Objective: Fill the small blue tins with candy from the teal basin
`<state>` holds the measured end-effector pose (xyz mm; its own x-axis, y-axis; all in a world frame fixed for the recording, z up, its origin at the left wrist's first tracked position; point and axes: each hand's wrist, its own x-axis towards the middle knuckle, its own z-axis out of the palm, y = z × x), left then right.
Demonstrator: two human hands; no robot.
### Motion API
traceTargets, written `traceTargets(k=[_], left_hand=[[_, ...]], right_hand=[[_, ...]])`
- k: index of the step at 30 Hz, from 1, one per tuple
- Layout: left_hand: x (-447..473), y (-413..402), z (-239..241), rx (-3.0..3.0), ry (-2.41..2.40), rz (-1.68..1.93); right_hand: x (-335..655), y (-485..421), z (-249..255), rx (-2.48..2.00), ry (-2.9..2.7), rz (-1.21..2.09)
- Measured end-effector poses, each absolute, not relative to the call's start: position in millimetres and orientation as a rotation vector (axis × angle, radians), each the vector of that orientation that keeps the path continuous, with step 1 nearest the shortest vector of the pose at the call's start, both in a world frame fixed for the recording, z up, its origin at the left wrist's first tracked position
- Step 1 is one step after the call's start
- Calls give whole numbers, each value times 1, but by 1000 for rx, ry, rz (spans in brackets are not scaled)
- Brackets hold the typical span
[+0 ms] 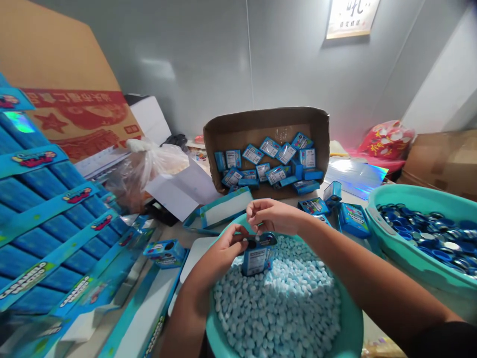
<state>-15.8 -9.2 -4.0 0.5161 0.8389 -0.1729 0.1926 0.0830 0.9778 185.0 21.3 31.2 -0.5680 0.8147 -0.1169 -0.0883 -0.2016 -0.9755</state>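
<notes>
My left hand (226,246) grips a small blue box (257,256) with a round hole near its top, held upright over a teal basin (348,318) heaped with pale blue tablets (283,303). My right hand (270,215) hovers just above the box's top, fingers pinched together on something too small to make out. Both forearms reach in from the lower edge.
A tilted cardboard box (268,119) behind the basin holds several filled blue boxes. A second teal basin (410,199) of blue and silver caps stands at the right. Stacked blue display trays (48,214) fill the left, with a plastic bag (156,161) and cartons behind.
</notes>
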Motion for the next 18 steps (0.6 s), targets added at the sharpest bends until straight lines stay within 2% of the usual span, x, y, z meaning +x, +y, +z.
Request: traceTargets(k=[6,14,18], left_hand=[[-16,-7,-7,1426,1003,661],[-14,-11,-6,1566,1006,623],[-15,-11,-9,1573,1026,651]], right_hand=[[202,22,33,-1237,-2258,1116],[203,24,29,-1384,-2386,1042],[203,24,28,-1585,-2416,813]])
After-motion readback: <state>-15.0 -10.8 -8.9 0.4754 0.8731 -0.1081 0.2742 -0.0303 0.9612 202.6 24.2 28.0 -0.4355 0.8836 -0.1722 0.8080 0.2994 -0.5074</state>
